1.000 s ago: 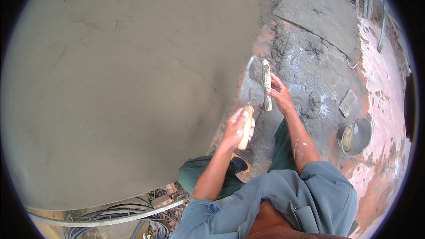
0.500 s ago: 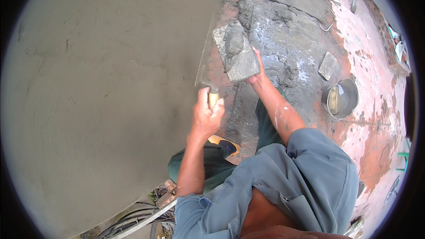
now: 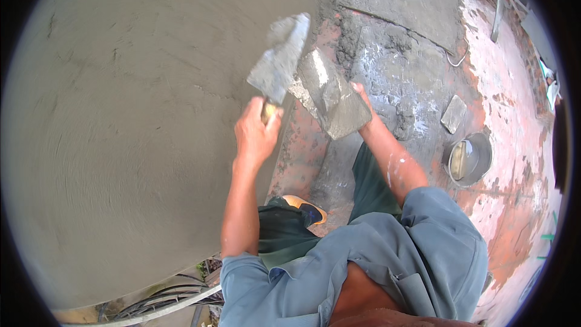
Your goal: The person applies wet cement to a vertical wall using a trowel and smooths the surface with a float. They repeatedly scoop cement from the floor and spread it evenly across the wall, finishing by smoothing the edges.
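Observation:
My left hand [image 3: 256, 135] is closed around the wooden handle of a pointed trowel [image 3: 279, 60]. Its metal blade points away from me and carries a smear of grey mortar, in front of the left-hand surface. Close to the right of the blade, my right hand [image 3: 368, 109] grips a mortar-caked hawk [image 3: 346, 118] from its far side and beneath, most fingers hidden. The board is tilted, with wet mortar [image 3: 327, 85] on its face. A broad, smooth grey mortar surface [image 3: 139, 127] fills the left side, faintly streaked.
On the right, a bucket [image 3: 479, 156] with a pale block-like thing inside stands on the stained floor. A small grey slab [image 3: 454, 114] lies beyond it. Farther off is a mortar-covered board [image 3: 405, 3]. Dark cables [image 3: 151, 303] lie at lower left. My yellow-edged shoe [image 3: 296, 203] shows below.
The trowel has swung up and left, its blade now facing me broadside with mortar on it. The hawk has tilted and come slightly nearer, and its mortar lump looks flatter.

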### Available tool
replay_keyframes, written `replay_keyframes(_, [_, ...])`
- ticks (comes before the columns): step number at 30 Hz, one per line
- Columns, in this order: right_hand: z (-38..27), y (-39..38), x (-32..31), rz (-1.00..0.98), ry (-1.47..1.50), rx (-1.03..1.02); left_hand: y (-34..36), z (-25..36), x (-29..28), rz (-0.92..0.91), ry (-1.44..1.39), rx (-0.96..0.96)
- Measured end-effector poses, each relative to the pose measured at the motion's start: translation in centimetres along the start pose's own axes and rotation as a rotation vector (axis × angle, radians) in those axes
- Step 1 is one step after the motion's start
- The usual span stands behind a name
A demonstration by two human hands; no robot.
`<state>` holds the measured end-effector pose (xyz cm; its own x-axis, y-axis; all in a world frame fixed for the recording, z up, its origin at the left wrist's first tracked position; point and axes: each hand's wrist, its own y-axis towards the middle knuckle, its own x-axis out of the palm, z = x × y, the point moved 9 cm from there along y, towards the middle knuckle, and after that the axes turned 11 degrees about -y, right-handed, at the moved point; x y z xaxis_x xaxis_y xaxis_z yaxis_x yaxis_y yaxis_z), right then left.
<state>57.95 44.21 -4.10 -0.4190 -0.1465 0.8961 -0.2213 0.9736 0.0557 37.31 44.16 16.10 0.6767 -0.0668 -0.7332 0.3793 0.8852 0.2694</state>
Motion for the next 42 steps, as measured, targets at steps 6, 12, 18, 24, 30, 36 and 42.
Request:
replay_keyframes(6, [3.5,-2.9,-4.5,0.333,0.044,0.040,7.4,-5.9,1.4,0.222,0.213,-0.166])
replay_keyframes(12, [3.3,-4.9,-5.5,0.251,0.121,0.019,10.5,-9.6,-1.1,0.153,-0.389,-0.571])
replay_keyframes(18, [1.7,-5.4,-6.9,0.318,0.078,-0.060,11.7,-6.2,-7.0,0.158,-0.646,-0.505])
replay_keyframes(24, [1.3,-6.4,-7.7,0.414,0.120,-0.102,16.7,-0.8,-13.2,0.385,-0.041,-0.025])
replay_keyframes(30, [0.6,-5.8,-5.2,0.309,0.098,-0.117,23.2,4.5,-16.5,0.294,-0.239,-0.157])
replay_keyframes(36, [0.0,-6.2,-4.5,0.316,0.094,-0.109,23.5,7.7,-21.2,0.232,-0.452,-0.163])
replay_keyframes(42, [-1.8,-8.1,-5.7,0.299,0.067,-0.166,25.4,9.6,-25.8,0.351,-0.405,-0.054])
